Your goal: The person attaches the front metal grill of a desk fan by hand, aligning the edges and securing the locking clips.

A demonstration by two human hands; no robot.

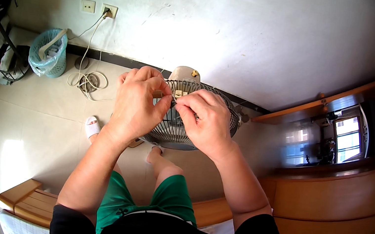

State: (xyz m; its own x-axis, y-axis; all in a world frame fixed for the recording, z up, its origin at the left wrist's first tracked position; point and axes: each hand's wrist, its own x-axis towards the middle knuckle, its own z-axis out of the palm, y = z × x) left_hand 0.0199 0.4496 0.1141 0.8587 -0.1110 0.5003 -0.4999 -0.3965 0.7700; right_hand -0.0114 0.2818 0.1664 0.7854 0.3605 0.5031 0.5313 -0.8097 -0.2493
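Both of my hands are raised over a fan with a dark wire grille point(172, 133). The fan's beige motor housing point(184, 74) rises behind the grille, near the wall. My left hand point(140, 101) pinches thumb and forefinger together at the upper left of the grille. Facing it, my right hand point(208, 120) makes a similar pinch, its fingertips close to the left ones. Whatever sits between the fingertips is too small to make out. The hands hide much of the grille's upper part.
A basket with a bluish liner point(55, 56) stands by the wall at left. Loose cable point(88, 82) lies coiled on the floor, running up to a wall socket point(109, 11). Wooden furniture with a mirror point(347, 137) fills the right. A wooden bench edge point(27, 199) is at lower left.
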